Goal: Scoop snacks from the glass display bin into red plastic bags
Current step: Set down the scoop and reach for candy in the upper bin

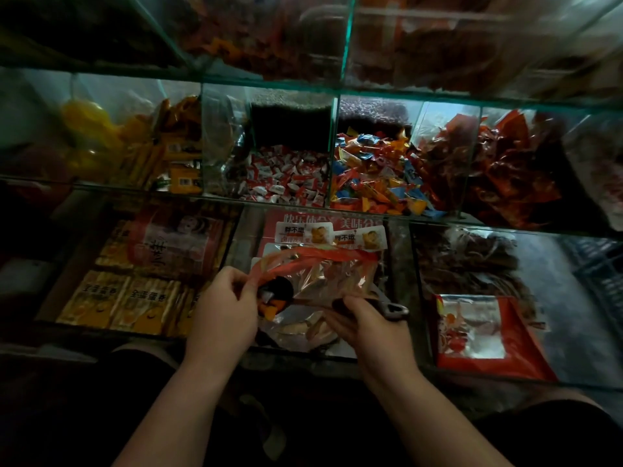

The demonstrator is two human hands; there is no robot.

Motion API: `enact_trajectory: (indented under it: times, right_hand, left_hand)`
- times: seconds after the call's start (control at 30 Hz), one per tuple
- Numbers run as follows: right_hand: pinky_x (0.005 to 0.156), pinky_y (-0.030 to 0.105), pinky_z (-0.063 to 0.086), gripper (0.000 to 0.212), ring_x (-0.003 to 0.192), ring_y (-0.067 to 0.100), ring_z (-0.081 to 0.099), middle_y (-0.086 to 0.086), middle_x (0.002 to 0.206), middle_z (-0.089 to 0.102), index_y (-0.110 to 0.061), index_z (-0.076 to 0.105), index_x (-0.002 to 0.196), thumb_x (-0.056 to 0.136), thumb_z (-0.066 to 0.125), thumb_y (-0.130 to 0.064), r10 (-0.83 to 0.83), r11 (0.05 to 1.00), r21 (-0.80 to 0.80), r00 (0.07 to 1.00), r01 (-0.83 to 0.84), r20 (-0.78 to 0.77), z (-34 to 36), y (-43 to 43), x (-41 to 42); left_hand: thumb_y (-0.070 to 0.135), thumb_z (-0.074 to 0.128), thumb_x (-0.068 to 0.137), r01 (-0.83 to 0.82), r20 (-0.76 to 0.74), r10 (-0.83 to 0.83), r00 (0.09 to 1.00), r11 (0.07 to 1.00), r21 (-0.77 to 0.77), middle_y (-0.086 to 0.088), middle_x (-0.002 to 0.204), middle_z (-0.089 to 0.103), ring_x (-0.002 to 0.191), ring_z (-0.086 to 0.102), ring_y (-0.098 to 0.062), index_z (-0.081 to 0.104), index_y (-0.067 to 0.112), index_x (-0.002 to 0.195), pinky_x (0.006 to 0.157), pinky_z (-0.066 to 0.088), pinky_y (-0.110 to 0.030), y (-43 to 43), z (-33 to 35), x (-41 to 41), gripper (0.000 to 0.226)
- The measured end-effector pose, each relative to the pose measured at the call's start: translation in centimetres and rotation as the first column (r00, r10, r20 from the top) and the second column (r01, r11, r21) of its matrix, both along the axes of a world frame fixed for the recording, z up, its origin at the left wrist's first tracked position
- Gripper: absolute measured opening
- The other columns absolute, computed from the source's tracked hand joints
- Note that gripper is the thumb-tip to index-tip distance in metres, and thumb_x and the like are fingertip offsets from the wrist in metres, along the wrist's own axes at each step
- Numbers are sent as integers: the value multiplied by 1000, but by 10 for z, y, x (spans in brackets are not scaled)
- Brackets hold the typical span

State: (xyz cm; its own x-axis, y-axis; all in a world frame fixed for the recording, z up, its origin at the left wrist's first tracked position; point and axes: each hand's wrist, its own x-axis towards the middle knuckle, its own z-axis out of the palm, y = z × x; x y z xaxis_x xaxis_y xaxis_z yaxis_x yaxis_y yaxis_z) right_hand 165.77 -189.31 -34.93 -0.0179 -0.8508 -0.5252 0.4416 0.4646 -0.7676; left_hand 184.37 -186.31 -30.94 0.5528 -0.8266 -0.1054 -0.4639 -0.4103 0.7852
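Note:
A thin red plastic bag is held open over the middle glass bin of the front row. My left hand pinches the bag's left rim. My right hand grips the bag's right edge together with the dark handle of a scoop that sticks out to the right. Several packaged snacks show through the bag and lie in the bin beneath it. White snack packs with a cartoon figure sit at the bin's back.
Glass dividers split the display into rows. Yellow packets fill the left bin and a red-and-silver pouch lies in the right one. Behind are bins of red-white candies, mixed colourful candies and red wrapped snacks.

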Motion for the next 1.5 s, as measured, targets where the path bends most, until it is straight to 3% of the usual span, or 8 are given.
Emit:
enact_trajectory:
  times: [0.13, 0.23, 0.37, 0.77, 0.87, 1.1, 1.23, 1.5]
  right_hand:
    - [73, 38, 63, 18, 91, 35, 77, 18, 98, 79, -5, 78, 94, 77, 75, -8, -49, 998, -29, 999, 49, 8, 10, 10, -20]
    - [71, 34, 62, 12, 90, 35, 78, 19, 94, 79, -8, 81, 88, 79, 77, -2, -36, 996, -80, 998, 32, -47, 16, 15, -24]
    - [72, 33, 62, 25, 93, 32, 77, 19, 94, 78, -6, 80, 91, 66, 82, -13, -23, 986, -169, 996, 8, -84, 26, 20, -36]
    - [74, 34, 62, 17, 88, 38, 77, 25, 87, 77, -9, 78, 78, 84, 74, 6, -173, 981, -99, 984, 168, -43, 57, 55, -93]
    - [76, 37, 62, 17, 88, 38, 77, 24, 89, 77, -9, 79, 78, 83, 75, 7, -177, 979, -114, 983, 171, -45, 65, 60, -100]
    - [75, 35, 62, 12, 91, 35, 77, 22, 94, 77, -10, 79, 77, 69, 85, -3, -145, 976, -169, 989, 136, -40, 84, 76, -116]
    - [76, 38, 62, 27, 93, 36, 77, 24, 95, 76, -10, 78, 74, 49, 86, -19, -163, 963, -219, 986, 154, -27, 95, 81, -121]
    - [70, 33, 62, 13, 90, 36, 77, 25, 93, 76, -8, 76, 72, 60, 76, -7, -164, 941, -289, 984, 177, 69, 125, 79, -124]
  left_hand:
    - [31, 67, 95, 76, 298, -8, 955, 974, -215, 19, 93, 54, 91, 55, -6, 52, 32, 93, 73, 46, -22, 4, 11, -15, 15]
    - [16, 63, 93, 367, 368, -207, 906, 818, -443, 13, 94, 56, 89, 53, -3, 55, 27, 92, 76, 43, -13, 10, 14, -45, 14]
    - [18, 64, 92, 521, 185, -487, 854, 802, -293, 20, 97, 58, 96, 57, 2, 62, 31, 99, 79, 47, -13, 15, -8, -88, 15]
    - [40, 60, 98, 367, 59, -374, 925, 924, 103, -2, 154, 46, 141, 43, -23, 42, 24, 150, 114, 34, -35, -20, -67, -74, 57]
    - [41, 53, 103, 417, 23, -421, 907, 904, 95, -1, 159, 40, 147, 35, -22, 36, 25, 154, 117, 25, -32, -22, -70, -77, 57]
    - [37, 47, 105, 490, 332, -443, 833, 869, -70, 4, 129, 60, 122, 53, -17, 63, 19, 129, 97, 38, -27, -12, -61, -92, 34]
    - [46, 39, 102, 455, 371, -389, 843, 885, -105, 0, 142, 57, 137, 45, -19, 63, 15, 136, 113, 33, -33, -6, -50, -97, 51]
    - [52, 41, 98, 440, 461, -303, 834, 869, -225, 2, 150, 52, 145, 37, -17, 64, 17, 135, 118, 25, -37, -24, -5, -97, 56]
